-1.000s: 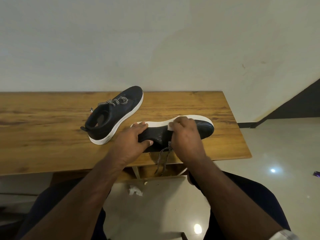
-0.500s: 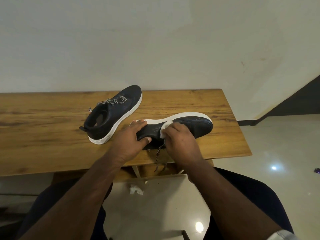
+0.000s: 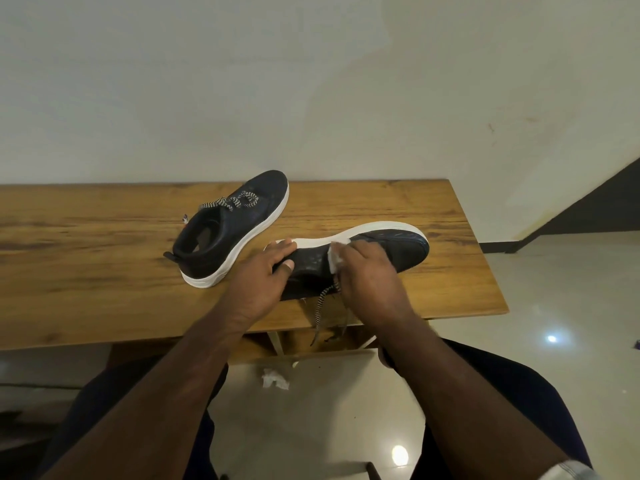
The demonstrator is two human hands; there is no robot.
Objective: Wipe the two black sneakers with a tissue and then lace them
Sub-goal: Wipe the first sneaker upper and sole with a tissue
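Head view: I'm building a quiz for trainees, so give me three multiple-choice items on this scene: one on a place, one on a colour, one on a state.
1. Where does the crumpled tissue lie?
A. On the floor under the table
B. Inside a sneaker
C. On the far table corner

2. What colour are the sneakers' soles?
A. Red
B. White
C. Black

3. How does the near sneaker lie?
A. Upright
B. Tipped on its side
C. Sole straight up

Key:
1 A: crumpled tissue lies on the floor.
2 B: far sneaker has a white rim.
3 B: near sneaker, held by left hand, wiped by right hand, shows its side.
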